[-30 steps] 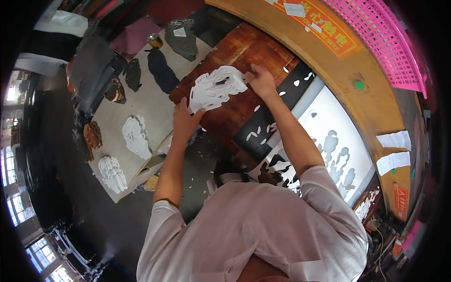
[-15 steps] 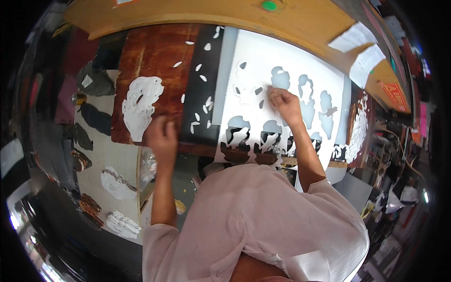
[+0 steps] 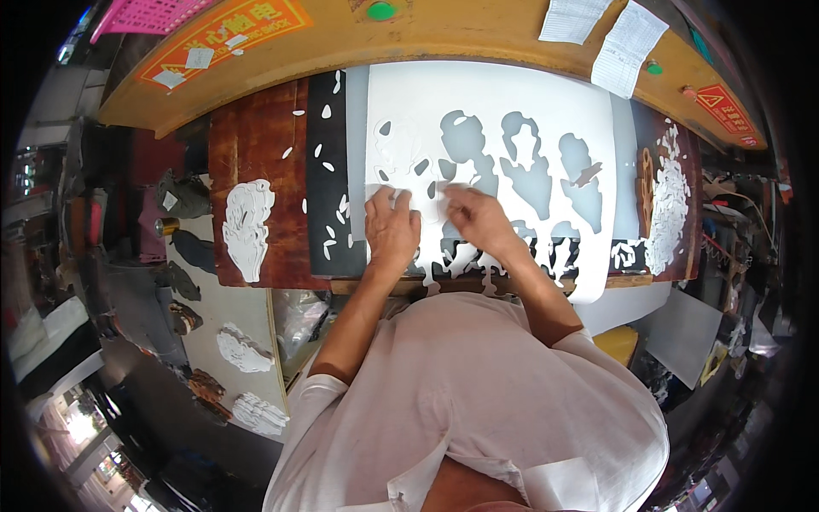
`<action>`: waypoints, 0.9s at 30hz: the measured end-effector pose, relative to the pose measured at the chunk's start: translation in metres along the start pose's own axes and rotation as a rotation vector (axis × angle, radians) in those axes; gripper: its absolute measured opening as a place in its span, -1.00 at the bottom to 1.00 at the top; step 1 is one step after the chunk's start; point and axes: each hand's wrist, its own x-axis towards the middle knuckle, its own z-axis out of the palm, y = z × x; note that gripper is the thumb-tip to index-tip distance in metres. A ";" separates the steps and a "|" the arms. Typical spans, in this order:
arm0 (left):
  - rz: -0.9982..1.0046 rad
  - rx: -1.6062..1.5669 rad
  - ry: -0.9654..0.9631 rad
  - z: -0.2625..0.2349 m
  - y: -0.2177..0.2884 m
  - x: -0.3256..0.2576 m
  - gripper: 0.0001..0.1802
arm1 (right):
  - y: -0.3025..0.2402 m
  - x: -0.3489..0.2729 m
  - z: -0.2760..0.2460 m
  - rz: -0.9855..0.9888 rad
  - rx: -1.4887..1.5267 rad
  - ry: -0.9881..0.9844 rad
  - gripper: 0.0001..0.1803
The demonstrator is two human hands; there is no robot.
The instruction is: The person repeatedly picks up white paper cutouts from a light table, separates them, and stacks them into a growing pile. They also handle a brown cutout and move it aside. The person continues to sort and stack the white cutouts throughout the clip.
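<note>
Head view: left hand (image 3: 392,226), right hand (image 3: 478,218) flat on white cut sheet (image 3: 546,102).

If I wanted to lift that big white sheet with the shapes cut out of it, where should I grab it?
Probably the white cut-out sheet is best taken by its uncut far margin, from above with both hands spread wide: it lies flat, and the near edge is cut into thin, floppy strips that might tear.

I see a large white sheet (image 3: 478,102) lying flat on the bench, its far part whole, its middle punched through with rows of tall lobed cut-outs showing grey beneath. Its near edge hangs ragged over the bench front. My left hand (image 3: 392,229) presses flat on it beside my right hand (image 3: 476,218), which pinches a small white cut piece (image 3: 450,189)
</note>
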 end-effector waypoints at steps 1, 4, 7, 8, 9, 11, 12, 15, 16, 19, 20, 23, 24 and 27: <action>0.008 -0.015 -0.011 0.000 -0.003 0.003 -0.50 | 0.000 0.004 0.001 -0.033 -0.053 -0.106 -0.57; -0.029 -0.115 0.009 -0.003 -0.006 0.005 -0.65 | -0.003 0.019 0.006 -0.077 -0.360 -0.236 -0.53; -0.080 -0.231 0.124 -0.010 0.006 -0.012 -0.81 | -0.006 0.033 0.005 -0.067 -0.568 -0.357 -0.41; -0.200 -0.268 0.056 -0.012 0.012 -0.021 -0.82 | -0.008 0.036 0.003 -0.064 -0.638 -0.417 -0.39; -0.313 -0.319 -0.011 -0.014 0.019 -0.029 -0.82 | -0.009 0.043 -0.001 -0.021 -0.614 -0.476 -0.39; -0.523 -0.406 -0.043 -0.014 0.028 -0.039 -0.78 | -0.011 0.054 -0.009 -0.058 -0.559 -0.525 -0.42; -0.487 -0.397 -0.053 -0.014 0.029 -0.040 -0.74 | -0.012 0.059 -0.013 -0.072 -0.540 -0.557 -0.44; -0.522 -0.497 -0.181 -0.010 0.021 -0.031 -0.66 | -0.009 0.070 -0.021 -0.066 -0.445 -0.627 -0.50; -0.617 -0.681 -0.219 -0.010 0.014 -0.027 -0.68 | -0.007 0.071 -0.021 -0.084 -0.410 -0.612 -0.51; -0.926 -1.202 -0.331 -0.015 -0.001 -0.020 -0.78 | 0.004 0.063 -0.019 -0.228 -0.349 -0.626 -0.66; -0.890 -1.186 -0.323 -0.016 -0.002 -0.020 -0.77 | 0.008 0.059 -0.018 -0.266 -0.346 -0.620 -0.69; -0.938 -1.199 -0.309 -0.018 0.004 -0.024 -0.75 | 0.015 0.051 -0.018 -0.048 -0.045 -0.495 -0.57; -0.963 -1.256 -0.305 -0.017 0.008 -0.026 -0.75 | 0.016 0.049 -0.018 0.026 -0.012 -0.467 -0.53; -0.954 -1.435 -0.313 -0.017 0.017 -0.025 -0.78 | 0.013 0.048 -0.023 -0.006 -0.032 -0.563 -0.43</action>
